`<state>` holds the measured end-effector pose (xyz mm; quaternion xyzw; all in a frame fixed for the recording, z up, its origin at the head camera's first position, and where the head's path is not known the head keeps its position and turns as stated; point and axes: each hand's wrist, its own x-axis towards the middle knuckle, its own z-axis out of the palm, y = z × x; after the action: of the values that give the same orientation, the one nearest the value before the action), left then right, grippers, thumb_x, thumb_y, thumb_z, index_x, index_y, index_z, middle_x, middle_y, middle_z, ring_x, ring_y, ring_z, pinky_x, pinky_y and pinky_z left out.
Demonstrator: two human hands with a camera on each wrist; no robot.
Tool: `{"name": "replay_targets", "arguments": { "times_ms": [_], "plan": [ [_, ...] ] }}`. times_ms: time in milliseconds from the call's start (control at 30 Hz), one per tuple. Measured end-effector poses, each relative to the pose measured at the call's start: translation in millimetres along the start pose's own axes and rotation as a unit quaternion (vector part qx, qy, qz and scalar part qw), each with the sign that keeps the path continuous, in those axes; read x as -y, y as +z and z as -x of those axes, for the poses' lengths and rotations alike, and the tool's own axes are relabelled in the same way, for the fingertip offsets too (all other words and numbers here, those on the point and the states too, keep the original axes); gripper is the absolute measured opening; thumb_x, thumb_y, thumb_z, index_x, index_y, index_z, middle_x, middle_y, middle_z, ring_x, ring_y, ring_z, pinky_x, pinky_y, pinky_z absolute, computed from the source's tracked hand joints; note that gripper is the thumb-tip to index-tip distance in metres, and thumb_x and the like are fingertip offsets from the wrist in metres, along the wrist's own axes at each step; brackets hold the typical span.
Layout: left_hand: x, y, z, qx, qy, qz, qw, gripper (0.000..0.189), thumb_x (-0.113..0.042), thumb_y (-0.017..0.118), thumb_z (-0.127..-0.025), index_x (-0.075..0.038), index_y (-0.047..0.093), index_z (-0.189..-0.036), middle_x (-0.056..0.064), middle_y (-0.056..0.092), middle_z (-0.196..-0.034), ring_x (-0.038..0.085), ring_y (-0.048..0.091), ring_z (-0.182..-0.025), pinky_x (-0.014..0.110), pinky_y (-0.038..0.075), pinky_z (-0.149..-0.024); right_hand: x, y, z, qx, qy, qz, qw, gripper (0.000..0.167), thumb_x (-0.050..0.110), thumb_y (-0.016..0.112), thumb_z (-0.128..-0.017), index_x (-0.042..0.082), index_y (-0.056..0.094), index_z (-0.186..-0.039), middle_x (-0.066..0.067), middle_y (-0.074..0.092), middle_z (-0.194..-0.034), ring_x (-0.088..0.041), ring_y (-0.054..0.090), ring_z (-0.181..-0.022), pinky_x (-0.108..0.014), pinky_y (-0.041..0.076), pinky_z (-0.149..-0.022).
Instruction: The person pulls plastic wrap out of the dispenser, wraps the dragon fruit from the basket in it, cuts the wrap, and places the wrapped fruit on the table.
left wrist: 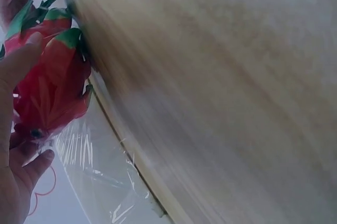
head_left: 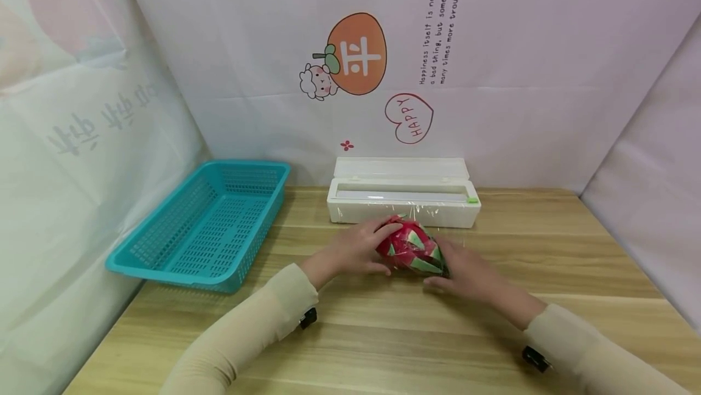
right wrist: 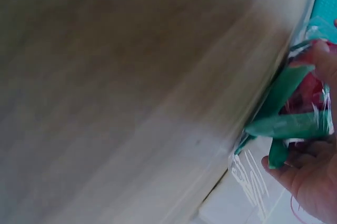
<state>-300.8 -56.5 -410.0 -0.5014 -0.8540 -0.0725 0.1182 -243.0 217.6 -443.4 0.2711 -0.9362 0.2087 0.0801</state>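
A red dragon fruit (head_left: pixel 408 244) with green scales lies at the middle of the table, in front of the white cling film box (head_left: pixel 405 213). Clear cling film (left wrist: pixel 100 176) covers it and stretches toward the box. My left hand (head_left: pixel 358 248) grips the fruit's left end, its thumb across the red skin in the left wrist view. At the other end my right hand (head_left: pixel 465 270) holds it, thumb near the green scales (right wrist: pixel 287 126) in the right wrist view. The fruit's underside is hidden.
A turquoise plastic basket (head_left: pixel 219 230) stands on the left of the wooden table (head_left: pixel 372 346). The box's lid (head_left: pixel 402 168) is raised, with a green piece (head_left: pixel 472 200) at its right end. Printed white cloth (head_left: pixel 246 48) hangs behind and at both sides.
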Motion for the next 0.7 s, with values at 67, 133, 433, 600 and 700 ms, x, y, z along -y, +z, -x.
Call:
{"name": "replay_targets", "arguments": {
  "times_ms": [67,133,433,600,700],
  "plan": [
    [-0.7,1.7,0.0,0.0,-0.001,-0.008,1.0,0.096,-0.051,0.079,-0.076,-0.011,0.031,-0.148,0.015,0.032,-0.152,0.028,0.04,-0.133,0.035,0.037,-0.107,1,2,-0.7,-0.005,0.004,-0.001,1.0,0.089,0.041,0.08,-0.08,0.0,0.032,-0.143,-0.024,0.054,-0.129,-0.039,0.055,-0.116,-0.054,0.048,-0.092],
    [-2.1,3.1,-0.1,-0.001,-0.005,-0.011,0.9999,0.096,-0.05,0.08,-0.076,-0.012,0.03,-0.149,0.016,0.032,-0.152,0.028,0.04,-0.134,0.035,0.037,-0.107,3,3,-2.1,-0.009,0.006,-0.004,0.9999,0.087,0.039,0.081,-0.079,0.001,0.034,-0.141,-0.022,0.055,-0.126,-0.038,0.056,-0.113,-0.053,0.049,-0.09],
    [-5.3,8.9,-2.9,-0.015,-0.014,-0.011,0.9997,0.1,-0.045,0.084,-0.073,-0.01,0.029,-0.149,0.018,0.032,-0.15,0.029,0.04,-0.133,0.036,0.035,-0.108,9,5,-9.4,-0.028,0.012,0.018,0.9994,0.083,0.031,0.085,-0.075,-0.002,0.037,-0.134,-0.021,0.06,-0.113,-0.035,0.062,-0.101,-0.05,0.053,-0.082],
    [-5.9,10.7,-6.2,-0.018,-0.015,-0.009,0.9997,0.103,-0.041,0.087,-0.07,-0.008,0.028,-0.148,0.02,0.034,-0.147,0.03,0.04,-0.132,0.037,0.034,-0.109,8,6,-12.6,-0.033,0.016,0.028,0.9989,0.077,0.027,0.087,-0.074,-0.002,0.041,-0.129,-0.019,0.061,-0.108,-0.032,0.063,-0.095,-0.048,0.054,-0.08],
    [-6.8,12.1,-7.5,-0.013,-0.023,-0.016,0.9995,0.103,-0.039,0.087,-0.07,-0.008,0.027,-0.148,0.02,0.034,-0.147,0.03,0.04,-0.132,0.037,0.033,-0.11,8,6,-13.4,-0.032,0.012,0.036,0.9988,0.073,0.026,0.086,-0.074,-0.002,0.042,-0.125,-0.019,0.062,-0.105,-0.031,0.064,-0.093,-0.047,0.055,-0.078]
  ]
}}
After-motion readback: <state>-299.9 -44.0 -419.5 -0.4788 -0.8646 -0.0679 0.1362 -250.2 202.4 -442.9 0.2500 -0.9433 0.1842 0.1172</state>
